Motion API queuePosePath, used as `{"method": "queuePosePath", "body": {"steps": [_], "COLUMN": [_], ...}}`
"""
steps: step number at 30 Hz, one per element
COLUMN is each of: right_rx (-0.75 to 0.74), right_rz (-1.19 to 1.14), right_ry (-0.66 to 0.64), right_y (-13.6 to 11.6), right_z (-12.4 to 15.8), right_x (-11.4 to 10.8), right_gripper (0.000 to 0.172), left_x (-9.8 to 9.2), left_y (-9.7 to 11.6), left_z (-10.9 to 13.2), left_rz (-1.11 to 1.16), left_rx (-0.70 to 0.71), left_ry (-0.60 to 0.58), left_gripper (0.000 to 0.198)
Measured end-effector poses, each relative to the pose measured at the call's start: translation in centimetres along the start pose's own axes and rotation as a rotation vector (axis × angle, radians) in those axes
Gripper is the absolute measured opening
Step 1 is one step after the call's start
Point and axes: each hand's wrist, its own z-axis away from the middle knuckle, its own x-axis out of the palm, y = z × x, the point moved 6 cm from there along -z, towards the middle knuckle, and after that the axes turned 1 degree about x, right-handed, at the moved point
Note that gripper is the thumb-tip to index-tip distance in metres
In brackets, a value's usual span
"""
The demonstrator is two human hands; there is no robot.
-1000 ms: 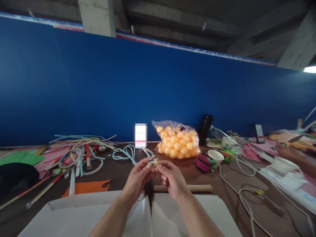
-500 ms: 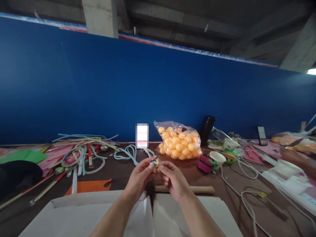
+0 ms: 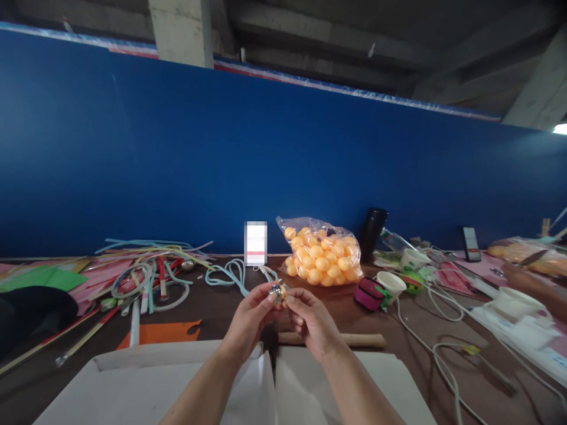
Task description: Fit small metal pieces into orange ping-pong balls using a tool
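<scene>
A small shiny silver ball [image 3: 276,292] with an orange-yellow patch on its right side is held up at the centre, above the brown table. My left hand [image 3: 250,319] pinches it from the left between thumb and fingers. From the other side, the closed fingertips of my right hand [image 3: 312,319] grip its right edge. Fingers cover part of it, so its full shape is hidden. Behind my hands lies a clear plastic bag [image 3: 323,251] full of orange balls. A wooden stick [image 3: 361,340] lies under my right wrist.
White boards or boxes [image 3: 146,383] lie under my forearms. Tubes and strips [image 3: 153,277] are heaped left, by orange paper [image 3: 170,333]. To the right are a magenta pouch [image 3: 368,293], a paper cup [image 3: 390,284], white cables [image 3: 436,348] and a black bottle [image 3: 372,233]. A blue partition [image 3: 266,147] stands behind.
</scene>
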Motion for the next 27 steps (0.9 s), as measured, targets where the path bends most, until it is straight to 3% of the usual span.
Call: {"method": "queuePosePath", "body": {"steps": [27], "right_rx": [-0.029], "right_rz": [0.068], "right_ry": [0.013], "right_y": [-0.35], "right_z": [0.29], "right_x": [0.18], "right_gripper": [0.025], "left_x": [0.12], "left_y": [0.01], "left_z": [0.14], "left_rz": [0.008], "left_rx": [-0.007], "left_ry": [0.001], "left_gripper": [0.034]}}
